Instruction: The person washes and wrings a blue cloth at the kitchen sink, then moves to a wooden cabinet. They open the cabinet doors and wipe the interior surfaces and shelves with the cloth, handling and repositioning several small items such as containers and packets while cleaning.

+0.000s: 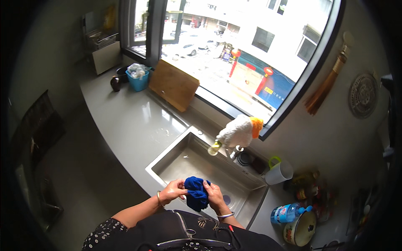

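Note:
A bunched blue cloth is held between both hands over the near edge of the stainless steel sink. My left hand grips its left side with thumb and fingers. On the right side, my right hand pinches the cloth with the thumb on top. Beyond the hands, a faucet stands at the sink's far rim, with a fluffy white and orange cover over it. The sink's drain shows to the right of my right hand.
A wooden cutting board leans by the window, beside a blue basket holding plastic bags. Right of the sink stand a translucent pitcher, a blue-labelled bottle and a lidded enamel pot. The grey countertop runs left.

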### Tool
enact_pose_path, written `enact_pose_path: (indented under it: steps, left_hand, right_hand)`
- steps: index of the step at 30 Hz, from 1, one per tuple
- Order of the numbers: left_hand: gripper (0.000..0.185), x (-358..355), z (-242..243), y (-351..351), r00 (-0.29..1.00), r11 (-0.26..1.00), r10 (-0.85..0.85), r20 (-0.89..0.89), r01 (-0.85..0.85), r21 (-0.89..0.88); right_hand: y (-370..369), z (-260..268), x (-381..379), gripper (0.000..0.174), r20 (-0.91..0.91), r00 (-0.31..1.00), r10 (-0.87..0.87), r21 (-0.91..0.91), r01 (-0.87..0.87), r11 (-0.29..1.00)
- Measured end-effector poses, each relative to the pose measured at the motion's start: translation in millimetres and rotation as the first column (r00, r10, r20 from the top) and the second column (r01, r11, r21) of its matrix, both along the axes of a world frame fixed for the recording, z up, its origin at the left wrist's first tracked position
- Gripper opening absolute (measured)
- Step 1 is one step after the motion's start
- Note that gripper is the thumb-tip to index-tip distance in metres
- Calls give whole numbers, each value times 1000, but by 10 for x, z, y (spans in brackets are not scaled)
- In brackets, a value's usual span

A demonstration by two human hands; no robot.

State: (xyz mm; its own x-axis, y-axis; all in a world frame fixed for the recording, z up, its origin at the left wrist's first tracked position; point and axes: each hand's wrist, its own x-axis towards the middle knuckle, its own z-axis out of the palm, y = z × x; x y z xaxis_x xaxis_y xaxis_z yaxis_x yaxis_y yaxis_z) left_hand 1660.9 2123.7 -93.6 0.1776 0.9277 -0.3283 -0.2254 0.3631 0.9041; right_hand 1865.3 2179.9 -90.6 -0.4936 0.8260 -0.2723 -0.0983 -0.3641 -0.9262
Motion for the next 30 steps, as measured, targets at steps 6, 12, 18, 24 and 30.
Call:
enact_pose_path:
  steps: [6, 12, 18, 24, 30]
  left_hand:
    - [37, -1061, 206, -1131, 916, 943, 324, 237, -332, -8]
    - [13, -2184, 0, -2796, 716, 679, 651, 251, -697, 230]
    - [27, -2715, 189, -4330, 583, 557, 796, 163, -811, 177]
    - [50, -2553, 729, -4854, 672, 771, 634, -383, -507, 385]
    - [28, -2697, 369, -5398, 752, 796, 598, -278, -598, 95]
  right_hand:
    - [-236, 87, -995, 35, -264, 964, -28, -241, -38, 970]
    - [-1022, 333, -2113, 34, -435, 900, 11, -275, -145, 951]
    - [-2326, 802, -3243, 37, -534, 721, 442, -251, -634, 731]
    - [-3758, 1464, -4169, 49, -379, 355, 855, 40, -916, 398]
    - [-4145, 1615, -4943, 43, -338, 328, 882, -1, -937, 348]
